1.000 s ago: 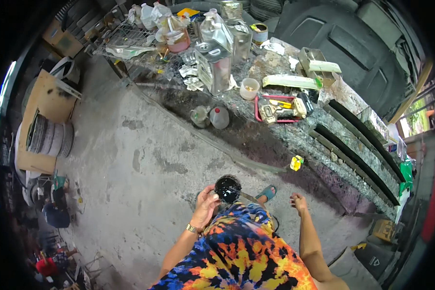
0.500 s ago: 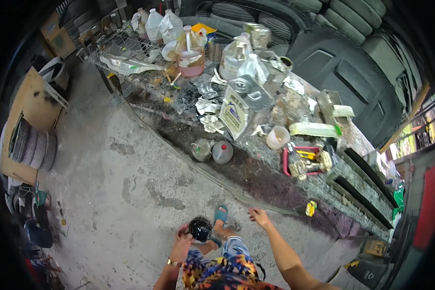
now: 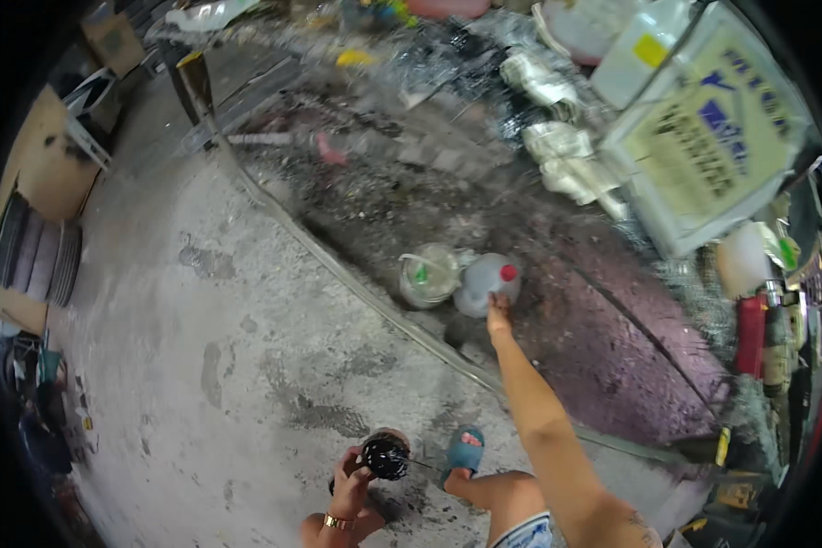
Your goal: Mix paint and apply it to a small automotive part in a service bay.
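Your right hand has reached forward, putting the red-capped jug at its fingertips, grip unclear, while your left hand's fingers hold the black cup.

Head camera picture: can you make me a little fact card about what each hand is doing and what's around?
Left hand: holds a dark round container
Left wrist: gold-coloured band
Right hand: at the red-capped jug; grip unclear
Left of jug: clear container with a green spot
Upper right: big rectangular can
Foot: blue-green sandal
Floor: grey, with dark patches
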`<state>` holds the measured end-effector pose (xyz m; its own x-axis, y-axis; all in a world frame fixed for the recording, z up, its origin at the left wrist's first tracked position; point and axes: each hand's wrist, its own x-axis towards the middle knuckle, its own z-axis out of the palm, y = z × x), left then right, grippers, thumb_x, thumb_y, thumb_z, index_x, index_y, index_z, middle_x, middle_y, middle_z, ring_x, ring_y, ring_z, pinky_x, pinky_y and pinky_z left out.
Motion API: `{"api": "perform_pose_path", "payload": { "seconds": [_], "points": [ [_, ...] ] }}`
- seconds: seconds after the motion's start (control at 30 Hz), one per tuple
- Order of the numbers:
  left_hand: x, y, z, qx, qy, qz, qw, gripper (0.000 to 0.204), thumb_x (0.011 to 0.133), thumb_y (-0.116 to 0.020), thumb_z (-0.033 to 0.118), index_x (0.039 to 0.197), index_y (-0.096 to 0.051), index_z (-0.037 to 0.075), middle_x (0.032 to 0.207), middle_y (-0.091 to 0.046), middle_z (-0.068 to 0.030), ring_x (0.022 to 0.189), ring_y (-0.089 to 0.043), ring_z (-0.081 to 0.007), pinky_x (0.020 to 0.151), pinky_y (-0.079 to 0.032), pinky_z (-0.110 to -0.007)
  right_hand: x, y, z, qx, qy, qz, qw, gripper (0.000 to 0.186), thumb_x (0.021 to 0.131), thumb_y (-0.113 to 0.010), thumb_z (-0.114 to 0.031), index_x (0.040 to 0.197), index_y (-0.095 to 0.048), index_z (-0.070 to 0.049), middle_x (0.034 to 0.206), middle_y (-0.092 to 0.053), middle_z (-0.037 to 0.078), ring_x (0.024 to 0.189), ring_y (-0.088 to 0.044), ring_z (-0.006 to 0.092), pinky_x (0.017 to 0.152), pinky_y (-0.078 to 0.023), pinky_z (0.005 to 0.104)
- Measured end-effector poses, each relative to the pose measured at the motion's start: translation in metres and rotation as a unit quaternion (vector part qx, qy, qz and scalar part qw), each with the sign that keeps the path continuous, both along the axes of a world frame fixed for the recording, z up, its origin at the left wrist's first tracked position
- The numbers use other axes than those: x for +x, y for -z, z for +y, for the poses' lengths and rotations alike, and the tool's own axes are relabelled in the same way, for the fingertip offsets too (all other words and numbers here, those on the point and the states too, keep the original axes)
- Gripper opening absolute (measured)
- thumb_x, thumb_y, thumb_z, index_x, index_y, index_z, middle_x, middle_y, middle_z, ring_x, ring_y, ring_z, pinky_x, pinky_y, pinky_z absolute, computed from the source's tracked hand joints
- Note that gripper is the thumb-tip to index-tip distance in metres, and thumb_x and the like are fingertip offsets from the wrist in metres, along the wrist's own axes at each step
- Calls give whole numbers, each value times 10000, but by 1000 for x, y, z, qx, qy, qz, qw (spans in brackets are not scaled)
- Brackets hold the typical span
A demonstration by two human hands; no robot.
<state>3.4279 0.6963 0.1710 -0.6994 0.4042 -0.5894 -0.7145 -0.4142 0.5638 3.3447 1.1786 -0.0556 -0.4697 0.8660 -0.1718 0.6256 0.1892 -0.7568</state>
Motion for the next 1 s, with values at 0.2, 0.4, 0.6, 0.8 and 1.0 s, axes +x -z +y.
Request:
{"api": "perform_pose_path", "payload": {
  "seconds": [0.2,0.4,0.6,0.8,1.0],
  "points": [
    [-33,104,-31,-44,67,23,996,544,792,-747,154,1243,-495,-14,1152,-590,-87,1052,-614,-186,899,-526,-342,-59,33,-43,-82,74,290,951,386,981,-550,-364,1081,-573,8,828,-685,115,736,-663,197,756,-494,344],
    [-51,161,-43,-89,107,80,987,531,818,-742,156,1265,-515,-20,1189,-576,-93,1043,-607,-184,898,-522,-346,-35,-4,4,-114,77,294,946,394,975,-564,-420,983,-557,-26,694,-527,19,582,-506,123,539,-465,288],
    [-80,165,-40,-11,157,89,984,483,858,-719,169,1261,-516,-3,1164,-585,-101,1041,-616,-188,882,-549,-379,16,-118,-7,63,-56,202,976,398,985,-550,-412,942,-588,-18,692,-490,-26,597,-442,65,521,-404,252],
    [-107,177,-43,-51,235,120,963,494,858,-732,220,1243,-530,-14,1090,-625,-92,931,-657,-186,844,-549,-334,58,-297,-105,159,-233,54,958,339,1019,-501,-329,890,-538,-18,644,-415,-16,579,-380,70,492,-325,288],
    [-114,178,-46,-46,319,114,940,485,876,-709,234,1251,-527,-15,1132,-611,-100,962,-643,-165,832,-541,-319,69,-316,-177,191,-376,-165,892,334,993,-529,-276,940,-523,54,757,-558,278,672,-554,371,653,-440,443]
  ]
}}
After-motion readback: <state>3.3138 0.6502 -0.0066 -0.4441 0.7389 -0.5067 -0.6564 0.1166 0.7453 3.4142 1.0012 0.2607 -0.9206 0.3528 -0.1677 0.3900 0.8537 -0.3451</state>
